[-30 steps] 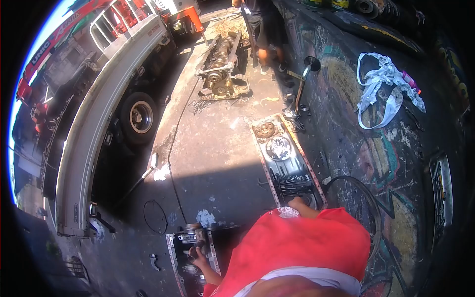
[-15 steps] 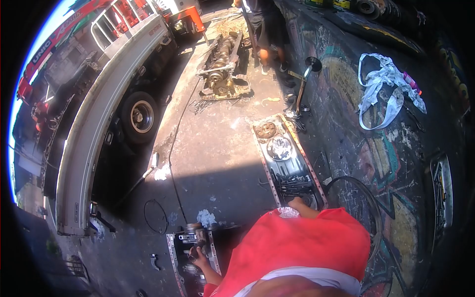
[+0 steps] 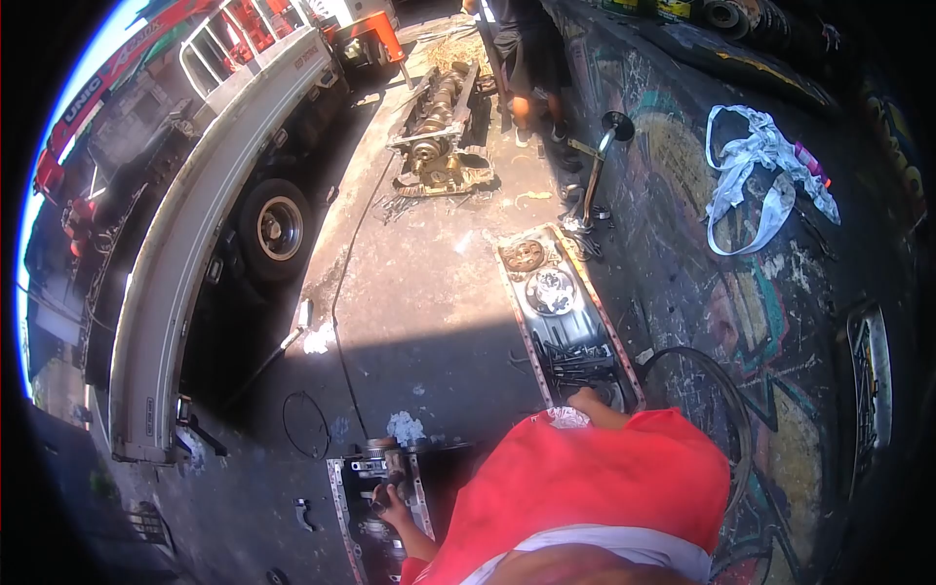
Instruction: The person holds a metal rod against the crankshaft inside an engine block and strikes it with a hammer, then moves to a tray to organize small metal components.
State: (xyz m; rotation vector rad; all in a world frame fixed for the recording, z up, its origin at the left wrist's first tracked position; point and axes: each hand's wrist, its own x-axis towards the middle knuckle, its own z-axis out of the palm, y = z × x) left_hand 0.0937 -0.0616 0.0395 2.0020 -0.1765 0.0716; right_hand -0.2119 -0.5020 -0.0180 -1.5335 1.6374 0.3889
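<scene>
At the lower left lies an open engine block (image 3: 340, 507) with pale flange edges and crankshaft parts inside. My left hand (image 3: 393, 509) is over it, its fingers closed around a dark metal part (image 3: 388, 487) whose exact kind I cannot make out. My right hand (image 3: 591, 400) reaches into the near end of a long oil pan (image 3: 629, 366); its fingers are mostly hidden. Beside it in the pan lie several dark bolts (image 3: 575, 366). Farther up the pan are a shiny round part (image 3: 552, 292) and a brown gear-like disc (image 3: 524, 255).
A crankshaft assembly (image 3: 434, 127) lies ahead on the floor, with a person (image 3: 526, 63) standing beside it. A truck bed (image 3: 185, 234) and wheel (image 3: 280, 229) border the left. On the right are a painted surface (image 3: 682, 224), a pale cloth (image 3: 756, 175) and a long-stemmed valve (image 3: 600, 161).
</scene>
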